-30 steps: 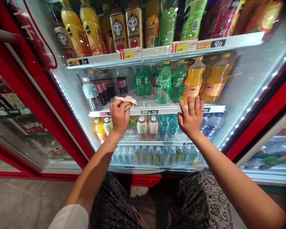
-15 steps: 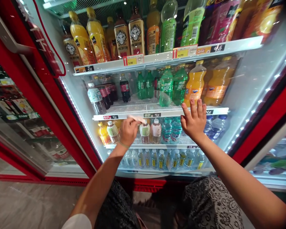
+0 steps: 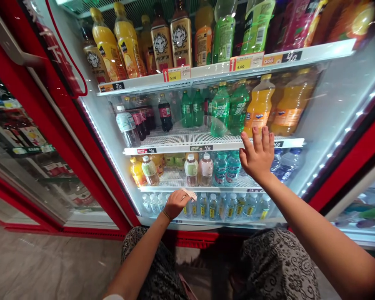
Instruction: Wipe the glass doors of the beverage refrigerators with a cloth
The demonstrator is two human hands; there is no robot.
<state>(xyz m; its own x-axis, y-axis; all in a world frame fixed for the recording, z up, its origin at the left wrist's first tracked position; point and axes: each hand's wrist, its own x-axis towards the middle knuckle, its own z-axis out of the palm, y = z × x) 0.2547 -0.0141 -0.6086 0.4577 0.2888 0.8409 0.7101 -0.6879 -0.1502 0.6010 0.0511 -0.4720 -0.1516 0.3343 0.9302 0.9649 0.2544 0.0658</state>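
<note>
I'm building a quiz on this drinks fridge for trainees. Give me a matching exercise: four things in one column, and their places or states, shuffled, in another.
1 cloth
2 right hand
3 orange Fanta bottles
4 tiger-label bottles

a above the 5.00 price tag
b open, at a shelf edge
c gripped in the left hand
d right of the green bottles

Pairs: 1-c, 2-b, 3-d, 4-a.

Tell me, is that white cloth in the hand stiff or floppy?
Probably floppy: the cloth crumples and pokes out of the closed left hand. Likely light too, since one fist hides most of it. Being soft, it should not roll or break.
</note>
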